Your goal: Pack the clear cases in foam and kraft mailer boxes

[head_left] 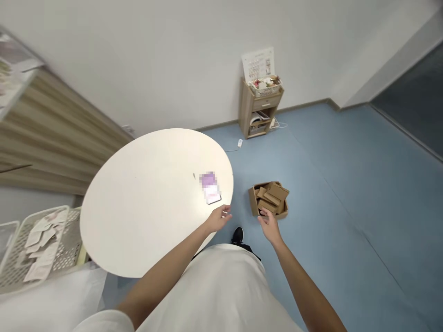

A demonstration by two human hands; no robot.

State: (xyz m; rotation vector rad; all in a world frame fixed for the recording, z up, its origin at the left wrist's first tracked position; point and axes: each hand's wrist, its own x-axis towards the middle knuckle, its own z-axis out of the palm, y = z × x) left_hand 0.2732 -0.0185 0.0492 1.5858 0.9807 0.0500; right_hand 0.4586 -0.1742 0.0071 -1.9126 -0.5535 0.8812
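I stand at the edge of a round white table point(145, 198). My left hand point(218, 218) hovers over the table's near right rim, fingers loosely apart, holding nothing; a phone point(210, 187) lies on the tabletop just beyond it. My right hand point(268, 227) is held out in the air above the blue floor, fingers apart and empty. In the picture it overlaps the near edge of a cardboard box point(269, 199) that sits on the floor, filled with several folded brown cardboard pieces.
A white mesh basket point(41, 244) with several paper packets stands at the left. A small wooden cabinet point(260, 107) with a basket on top stands against the far wall, a power strip point(239, 143) on the floor near it. My black shoe point(237, 235) shows below.
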